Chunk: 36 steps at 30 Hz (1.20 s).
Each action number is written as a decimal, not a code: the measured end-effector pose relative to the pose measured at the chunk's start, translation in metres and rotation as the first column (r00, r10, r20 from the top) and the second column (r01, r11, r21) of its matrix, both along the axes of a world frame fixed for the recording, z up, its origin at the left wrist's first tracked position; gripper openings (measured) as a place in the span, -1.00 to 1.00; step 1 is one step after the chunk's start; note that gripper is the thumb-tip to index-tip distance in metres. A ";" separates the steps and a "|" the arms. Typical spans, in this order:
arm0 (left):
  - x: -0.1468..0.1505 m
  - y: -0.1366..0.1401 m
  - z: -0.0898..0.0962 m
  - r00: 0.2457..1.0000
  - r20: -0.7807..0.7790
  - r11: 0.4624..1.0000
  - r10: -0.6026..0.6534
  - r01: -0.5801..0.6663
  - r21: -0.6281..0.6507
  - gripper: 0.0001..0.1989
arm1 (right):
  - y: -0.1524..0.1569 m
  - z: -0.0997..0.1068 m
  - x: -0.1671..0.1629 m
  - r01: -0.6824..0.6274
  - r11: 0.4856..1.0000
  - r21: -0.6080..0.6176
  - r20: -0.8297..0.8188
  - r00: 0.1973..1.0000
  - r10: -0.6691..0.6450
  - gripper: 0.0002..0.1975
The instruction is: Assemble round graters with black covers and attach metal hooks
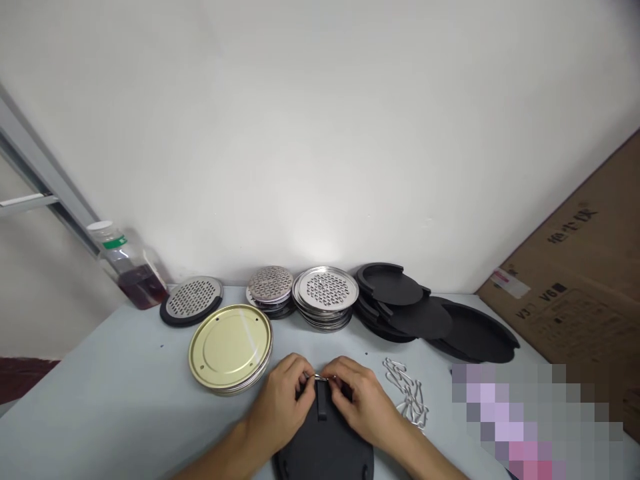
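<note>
At the front centre lies a black plastic plate (pixel 327 450) with a raised slot along its middle. My left hand (pixel 287 392) and my right hand (pixel 359 400) meet at its far edge. Between them is a small metal wire clip (pixel 321 378), pinched by the fingertips of both hands at its two ends. The clip sits at or just above the slot's far end; whether it is seated there I cannot tell. Right of my right hand lies a loose pile of silvery wire clips (pixel 407 390). Left of my left hand stands a stack of gold-coloured round metal plates (pixel 230 347).
Along the wall are a grater disc in a black holder (pixel 193 300), small grater discs (pixel 271 285), a taller stack of grater discs (pixel 327 291) and black plastic holders (pixel 395 290). A bottle of dark liquid (pixel 135 273) stands left, a cardboard box (pixel 575 287) right. A pixelated patch hides the lower right.
</note>
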<state>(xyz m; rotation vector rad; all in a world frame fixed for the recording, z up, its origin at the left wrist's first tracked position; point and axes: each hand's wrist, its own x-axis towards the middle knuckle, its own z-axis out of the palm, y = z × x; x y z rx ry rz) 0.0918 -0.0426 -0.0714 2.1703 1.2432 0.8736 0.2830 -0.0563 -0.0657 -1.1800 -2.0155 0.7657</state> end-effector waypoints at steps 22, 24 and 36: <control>-0.004 0.001 -0.002 0.997 0.067 1.000 -0.028 0.028 -0.002 -0.84 | 0.002 0.002 0.000 -0.023 1.000 -0.002 0.028 0.999 0.023 -0.63; -0.004 0.001 -0.001 0.997 0.068 1.000 -0.029 0.029 0.003 -0.85 | 0.001 0.001 0.000 -0.026 1.000 0.011 0.042 0.999 0.026 -0.64; -0.005 0.003 0.000 0.999 0.033 0.999 -0.033 0.033 0.010 -0.88 | -0.002 0.002 0.005 -0.046 0.991 0.129 0.106 0.994 0.033 -0.64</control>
